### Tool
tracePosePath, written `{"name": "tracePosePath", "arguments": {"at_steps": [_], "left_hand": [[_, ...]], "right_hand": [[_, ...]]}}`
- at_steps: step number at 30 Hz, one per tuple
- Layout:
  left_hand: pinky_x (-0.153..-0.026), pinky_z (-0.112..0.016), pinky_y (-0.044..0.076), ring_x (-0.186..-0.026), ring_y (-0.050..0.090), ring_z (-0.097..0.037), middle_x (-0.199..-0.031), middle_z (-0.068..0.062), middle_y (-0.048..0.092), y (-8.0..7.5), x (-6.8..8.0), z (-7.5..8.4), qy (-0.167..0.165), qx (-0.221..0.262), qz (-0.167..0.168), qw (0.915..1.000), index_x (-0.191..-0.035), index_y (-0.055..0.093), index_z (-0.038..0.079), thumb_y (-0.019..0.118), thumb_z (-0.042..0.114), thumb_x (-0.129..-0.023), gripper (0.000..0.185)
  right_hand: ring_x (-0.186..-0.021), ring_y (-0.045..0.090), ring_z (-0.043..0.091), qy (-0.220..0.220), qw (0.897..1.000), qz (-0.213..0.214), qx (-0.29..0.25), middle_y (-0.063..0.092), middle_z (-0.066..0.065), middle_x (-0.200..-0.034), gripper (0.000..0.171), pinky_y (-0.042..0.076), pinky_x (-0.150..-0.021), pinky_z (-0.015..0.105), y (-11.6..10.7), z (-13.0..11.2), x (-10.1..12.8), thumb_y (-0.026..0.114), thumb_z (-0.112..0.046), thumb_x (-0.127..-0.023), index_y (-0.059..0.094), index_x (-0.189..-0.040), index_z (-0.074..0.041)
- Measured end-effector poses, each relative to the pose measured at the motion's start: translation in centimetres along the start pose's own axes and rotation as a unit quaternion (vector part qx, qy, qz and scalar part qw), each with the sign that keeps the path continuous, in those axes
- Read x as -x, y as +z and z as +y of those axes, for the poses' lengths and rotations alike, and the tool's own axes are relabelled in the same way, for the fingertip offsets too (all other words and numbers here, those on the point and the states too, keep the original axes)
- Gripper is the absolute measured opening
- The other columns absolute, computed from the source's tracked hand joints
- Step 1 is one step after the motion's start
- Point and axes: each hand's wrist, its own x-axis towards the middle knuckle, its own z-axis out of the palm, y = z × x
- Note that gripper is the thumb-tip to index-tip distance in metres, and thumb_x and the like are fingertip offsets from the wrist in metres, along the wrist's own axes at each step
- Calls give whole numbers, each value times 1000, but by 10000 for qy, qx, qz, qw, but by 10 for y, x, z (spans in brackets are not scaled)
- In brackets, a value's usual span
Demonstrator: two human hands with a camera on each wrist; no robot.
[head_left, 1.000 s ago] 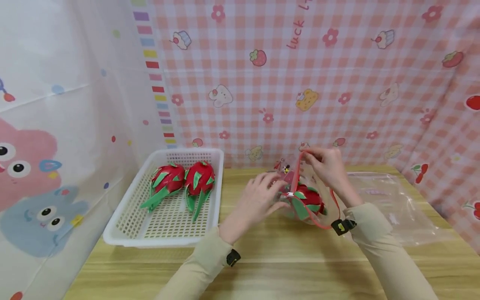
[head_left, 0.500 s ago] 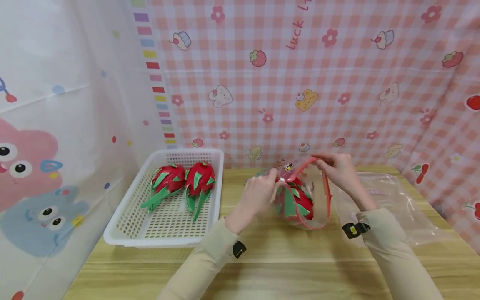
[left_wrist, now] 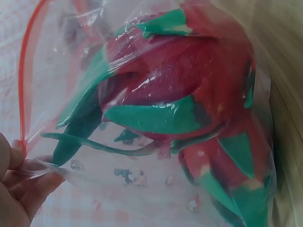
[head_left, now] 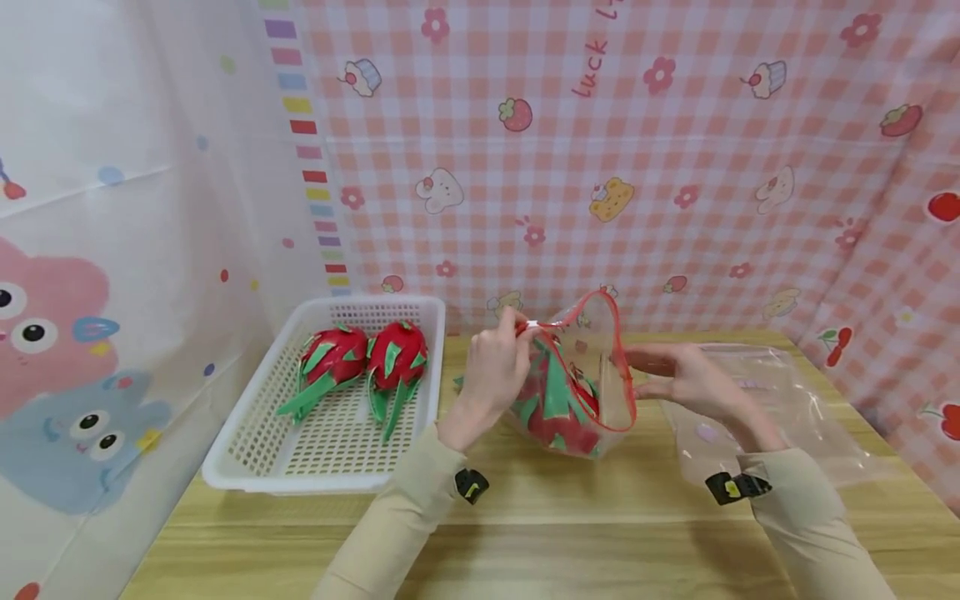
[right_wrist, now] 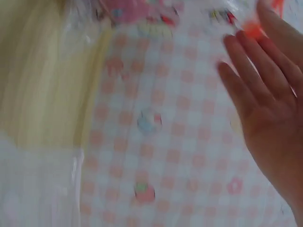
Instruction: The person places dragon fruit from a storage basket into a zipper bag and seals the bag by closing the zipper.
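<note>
Left hand is pinching the red zip edge of a clear bag at its upper left corner, fingers curled round the plastic; the left wrist view shows the fingertips gripping that corner. The bag is standing on the table, mouth gaping wide and facing the camera, between the two hands. Inside it a dragon fruit is lying, red with green scales, pressed against the plastic in the left wrist view.

Right hand is lying at the right side of the bag's rim, fingers straight and close together, tips touching the red edge; it is gripping nothing. In the right wrist view the fingers are showing flat and extended, somewhat blurred.

A white basket is sitting on the table to the left of the bag, just beside the left hand, holding two more dragon fruits side by side, touching. A second clear bag is lying flat on the table to the right, partly under the right wrist. Pink checked cloth is hanging behind the table.
</note>
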Motion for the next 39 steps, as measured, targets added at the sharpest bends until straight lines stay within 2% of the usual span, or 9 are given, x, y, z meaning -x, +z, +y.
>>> {"name": "tracePosePath", "arguments": {"at_steps": [4,9,12,16,20,26,29,32,39], "left_hand": [[-40,-12,32,-46,58,-14,-63,-9,66,-3,1,-2,-79,-42,61,9999,-91,54,-1,57,16,-94,17],[-40,-11,33,-46,59,-14,-65,-11,67,-6,1,-4,-101,19,99,9999,-92,55,-2,57,16,-94,18],[-40,-12,32,-43,51,-11,-62,-10,64,-9,1,-7,-179,100,189,9996,-92,55,-3,57,16,-94,19],[-41,-16,29,-43,39,-7,-57,-9,59,-18,-3,-19,-341,197,332,9987,-93,59,-2,60,19,-92,21],[-43,-17,27,-45,35,-8,-57,-10,59,-30,-6,-35,-481,357,473,9971,-91,65,-1,62,19,-90,21],[-44,-17,33,-46,49,-14,-61,-13,65,-39,-7,-52,-730,600,565,9939,-86,65,1,64,15,-88,14],[-42,-18,39,-44,53,-18,-64,-14,67,-40,-5,-51,-915,829,345,9917,-87,65,1,63,14,-89,13],[-43,-20,48,-45,58,-22,-71,-18,70,-41,0,-49,-1298,1348,36,9823,-88,64,1,62,10,-90,10],[-61,-30,59,-76,72,-33,-92,-25,71,-40,25,-38,-2294,2441,-880,9381,-93,61,-3,56,-1,-91,5]], "right_hand": [[-98,69,19,-417,9977,532,-103,71,18,-104,30,56,-78,22,18,-8,-10,73,-12,-81,68,-108,0],[-86,65,-2,-1155,9922,462,-99,73,12,-91,10,56,-77,21,28,-18,-20,67,-3,-85,71,-94,-3],[-84,63,-4,-1514,9863,580,297,71,12,-89,12,56,-74,20,28,-17,-21,64,5,-84,69,-93,-1],[-76,62,3,-1879,9643,1373,1266,70,13,-86,16,52,-62,17,23,-10,-20,63,11,-81,69,-93,3],[-64,51,8,-1447,9356,2516,2009,67,13,-79,11,39,-53,18,13,-2,-16,64,11,-81,70,-85,3],[-64,44,-4,-447,9154,3484,1966,64,16,-74,9,33,-55,11,2,6,-12,60,6,-86,67,-80,3],[-60,44,-10,-256,9229,3397,1792,63,16,-77,10,36,-53,10,0,4,-10,58,5,-89,65,-82,4],[-60,51,-14,24,9485,2944,1164,61,20,-85,11,44,-54,8,-1,3,-4,53,4,-92,63,-89,8],[-68,64,-6,797,9746,2077,258,67,12,-81,18,55,-65,16,-3,13,14,47,-5,-98,58,-102,9]]}}
